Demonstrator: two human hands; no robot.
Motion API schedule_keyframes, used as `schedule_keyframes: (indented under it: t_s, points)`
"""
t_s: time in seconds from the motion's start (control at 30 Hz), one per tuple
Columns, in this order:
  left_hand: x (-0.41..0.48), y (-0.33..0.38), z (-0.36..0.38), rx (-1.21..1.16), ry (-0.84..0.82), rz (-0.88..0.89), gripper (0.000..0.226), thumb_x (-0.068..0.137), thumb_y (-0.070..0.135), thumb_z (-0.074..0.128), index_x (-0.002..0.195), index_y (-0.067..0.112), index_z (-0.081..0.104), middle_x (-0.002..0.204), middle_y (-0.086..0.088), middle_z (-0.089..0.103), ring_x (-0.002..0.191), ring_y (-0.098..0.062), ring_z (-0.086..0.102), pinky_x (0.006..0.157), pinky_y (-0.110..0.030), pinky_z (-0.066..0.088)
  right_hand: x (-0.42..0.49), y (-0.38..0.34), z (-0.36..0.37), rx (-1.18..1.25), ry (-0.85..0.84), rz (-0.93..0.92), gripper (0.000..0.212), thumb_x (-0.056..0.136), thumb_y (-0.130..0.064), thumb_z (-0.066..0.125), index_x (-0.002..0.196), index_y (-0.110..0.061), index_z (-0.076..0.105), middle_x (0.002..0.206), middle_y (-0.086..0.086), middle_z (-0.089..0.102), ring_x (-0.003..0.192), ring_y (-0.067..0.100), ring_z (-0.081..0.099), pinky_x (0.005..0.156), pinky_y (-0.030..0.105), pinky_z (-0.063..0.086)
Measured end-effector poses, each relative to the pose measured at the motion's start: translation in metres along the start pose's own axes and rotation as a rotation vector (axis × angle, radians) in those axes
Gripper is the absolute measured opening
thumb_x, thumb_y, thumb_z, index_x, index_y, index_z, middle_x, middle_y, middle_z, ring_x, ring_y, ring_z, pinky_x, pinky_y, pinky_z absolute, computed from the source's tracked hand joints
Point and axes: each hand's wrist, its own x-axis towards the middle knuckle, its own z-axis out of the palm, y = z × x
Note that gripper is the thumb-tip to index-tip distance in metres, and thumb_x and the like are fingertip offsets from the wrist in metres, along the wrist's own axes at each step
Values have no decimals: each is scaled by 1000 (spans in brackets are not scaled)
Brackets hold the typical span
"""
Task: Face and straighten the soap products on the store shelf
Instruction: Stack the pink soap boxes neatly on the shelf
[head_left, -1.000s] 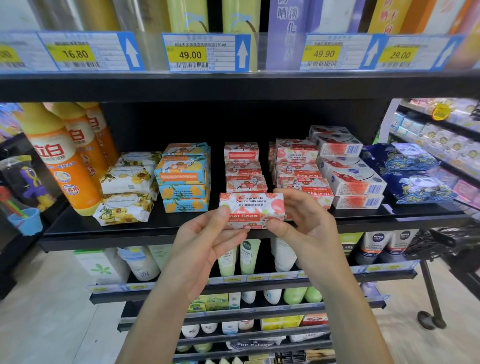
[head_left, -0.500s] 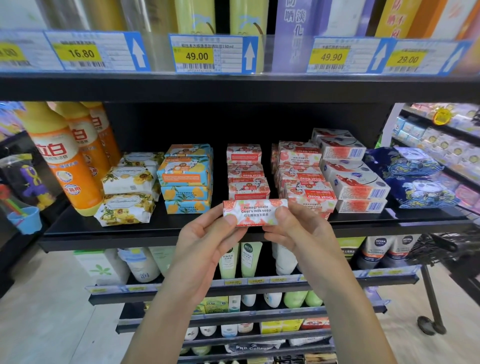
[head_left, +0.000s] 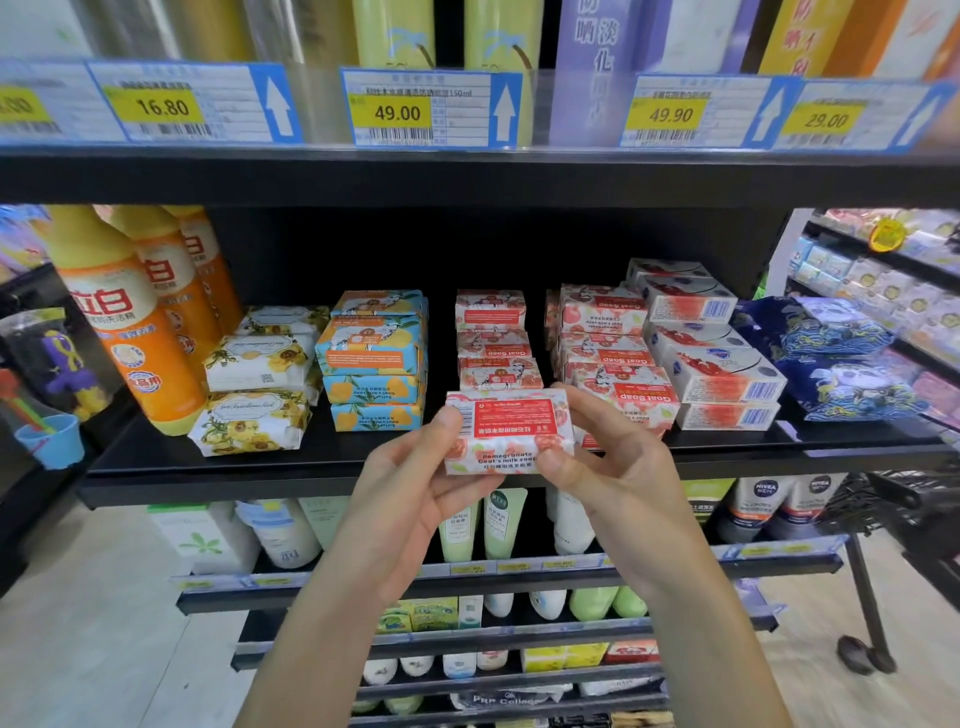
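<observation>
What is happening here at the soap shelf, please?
A person is holding one pomegranate soap box in front of the shelf, left hand and right hand pinching its ends. Its red label panel faces the camera. It is not yet placed; the matching stack stands just behind it.

Bright, even light, the back of the shelf (head_left: 337, 249) in deep shadow, frame edges bowed and blurred, worst upper right.

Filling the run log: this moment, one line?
left hand, right hand | pinch pomegranate soap bar | in front of shelf
</observation>
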Motion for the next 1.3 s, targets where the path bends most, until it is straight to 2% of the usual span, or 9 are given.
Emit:
schedule_keyframes:
  t_s: [0.13,0.2,0.4,0.53,0.77,0.87,1.07,1.2,1.3]
  points:
    - [2,-1,-3,8,8,-10,45,86,29,65,119,-2,69,114,-17,75,110,-29,72,89,-34,61,2,3,-1,-27,-47,20,67,80,-9,77,142,-20,56,140,-4,64,124,20,65,100,36,55]
    - [3,-2,-4,12,6,8,41,87,25,64,118,-2,69,113,-17,76,109,-28,73,89,-34,61,2,3,-2,-27,-54,36,70,80,-8,77,144,-21,54,143,-5,62,125,19,65,101,37,55]
    - [4,-2,-7,19,-25,43,37,94,14,60,127,1,64,120,-17,74,113,-29,71,95,-36,58,5,7,2,1,4,89,67,85,-28,83,144,-25,52,133,3,68,118,23,69,101,44,54]
    - [5,-2,-9,34,-42,67,44,89,14,63,131,2,61,121,-15,74,115,-28,70,97,-35,57,6,8,5,-11,53,95,54,83,-36,72,133,-21,61,121,7,73,111,22,72,90,38,60]
    - [6,-5,-11,36,-60,64,47,90,13,68,135,5,59,124,-15,72,117,-29,69,95,-32,58,9,11,5,-12,86,95,46,84,-32,70,125,-14,66,110,8,77,104,22,73,79,31,61]
    - [6,-6,-13,46,-72,67,53,86,17,73,136,8,59,126,-15,71,118,-28,68,94,-31,58,9,12,4,-14,95,82,45,83,-30,71,124,-13,66,109,7,77,103,21,74,80,29,61]
    - [7,-4,-14,89,-104,64,52,94,13,68,144,15,54,133,-11,68,127,-26,63,107,-40,51,8,15,3,-5,96,51,46,82,-27,73,127,-18,65,114,3,76,109,20,72,86,30,59]
    - [4,-1,-10,135,-76,49,47,94,32,59,135,10,62,128,-9,71,124,-23,65,109,-42,46,7,17,1,-18,73,14,50,81,-24,75,129,-17,65,120,2,74,113,23,70,92,35,58]
    - [3,-1,-9,121,-42,18,55,88,44,58,127,6,66,121,-10,74,118,-23,69,106,-41,52,6,17,-1,-23,58,-25,46,80,-18,76,126,-18,66,120,1,74,115,23,69,94,35,56]
